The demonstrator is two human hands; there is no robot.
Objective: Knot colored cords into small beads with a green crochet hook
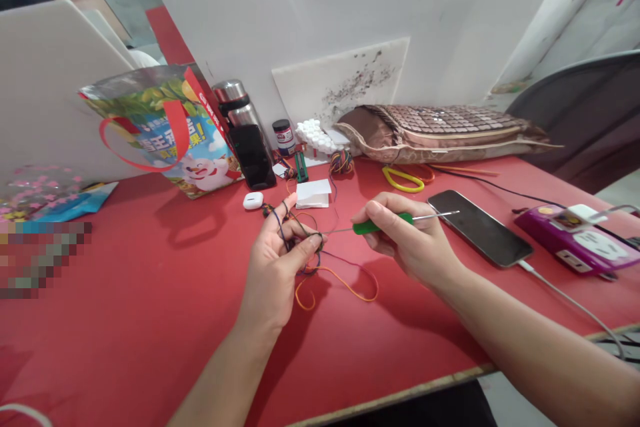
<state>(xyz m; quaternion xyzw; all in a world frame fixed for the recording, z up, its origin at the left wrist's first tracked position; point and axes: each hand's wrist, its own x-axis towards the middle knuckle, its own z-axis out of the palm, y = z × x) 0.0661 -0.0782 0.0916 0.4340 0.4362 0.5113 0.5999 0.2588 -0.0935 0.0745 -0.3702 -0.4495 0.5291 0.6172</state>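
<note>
A tangle of coloured cords (pixel 320 267) was held pinched in the left hand (pixel 280 250), with dark strands looped round the raised fingers and an orange loop trailing onto the red desk (pixel 150 320). A green-handled hook tool (pixel 383 223) was gripped in the right hand (pixel 405 240), its metal tip pointed into the pinch of the left hand (the shaft also stuck out behind the handle). The knotting was judged to be at an early stage: only a small worked portion was seen at the fingers, and most of the cord lay loose.

One tool and one bundle in work were counted; a second skein of cord (pixel 341 161) lay further back. One phone (pixel 480 227) on a cable, one purple power strip (pixel 575 240), one white earbud case (pixel 253 200), one printed bag (pixel 165 130), one flask (pixel 240 110), one small jar (pixel 284 135) and one cushion (pixel 440 130) were also seen.
</note>
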